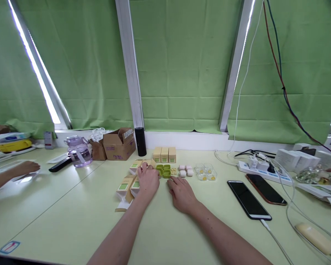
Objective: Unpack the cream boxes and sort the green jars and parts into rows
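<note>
Pale green desk point(71, 206): our left hand point(148, 181) curled on small cartons point(125, 186), grip unclear, right hand point(182, 194) flat, empty; green trays point(163, 170) between them, careless sweep could scatter those

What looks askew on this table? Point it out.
The small green-labelled cartons by the left hand lie tipped and fanned out, unlike the three upright boxes in a neat row behind. Nothing looks spilled or broken.

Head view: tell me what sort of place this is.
Probably a shared packing or assembly bench below green curtains. Small boxes, green trays and white cases sit in rows by the left hand and right hand; a co-worker's hand rests at far left.
</note>
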Demonstrator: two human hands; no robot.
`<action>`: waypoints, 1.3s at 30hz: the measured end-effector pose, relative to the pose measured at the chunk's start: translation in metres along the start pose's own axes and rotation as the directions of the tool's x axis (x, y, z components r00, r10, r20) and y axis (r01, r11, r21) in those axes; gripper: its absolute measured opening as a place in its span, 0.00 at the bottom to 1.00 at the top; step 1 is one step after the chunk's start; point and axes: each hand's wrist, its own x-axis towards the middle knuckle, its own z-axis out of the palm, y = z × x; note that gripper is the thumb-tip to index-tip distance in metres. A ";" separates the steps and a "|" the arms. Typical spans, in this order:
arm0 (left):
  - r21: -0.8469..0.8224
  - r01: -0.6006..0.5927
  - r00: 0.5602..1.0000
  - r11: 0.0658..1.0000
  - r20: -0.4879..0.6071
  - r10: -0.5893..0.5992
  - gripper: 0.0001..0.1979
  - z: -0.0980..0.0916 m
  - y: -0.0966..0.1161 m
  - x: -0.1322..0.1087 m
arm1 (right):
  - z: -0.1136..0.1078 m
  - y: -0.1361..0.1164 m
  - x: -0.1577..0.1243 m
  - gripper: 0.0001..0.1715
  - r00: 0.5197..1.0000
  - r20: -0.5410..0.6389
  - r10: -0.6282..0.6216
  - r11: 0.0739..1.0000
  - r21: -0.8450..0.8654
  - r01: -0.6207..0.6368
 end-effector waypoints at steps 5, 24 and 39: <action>0.080 -0.006 0.999 0.997 0.052 0.002 0.14 0.000 0.004 0.000 | 0.000 -0.001 0.000 0.24 1.000 -0.002 0.014 1.000 -0.002 -0.014; 0.135 -0.008 0.995 0.991 0.104 -0.006 0.17 0.001 0.008 0.000 | 0.006 0.000 -0.001 0.25 1.000 0.014 0.025 1.000 -0.007 -0.025; 0.122 0.000 0.998 0.993 0.058 -0.007 0.17 0.007 0.007 0.000 | 0.005 -0.002 0.001 0.28 0.997 0.055 0.059 0.998 0.001 -0.059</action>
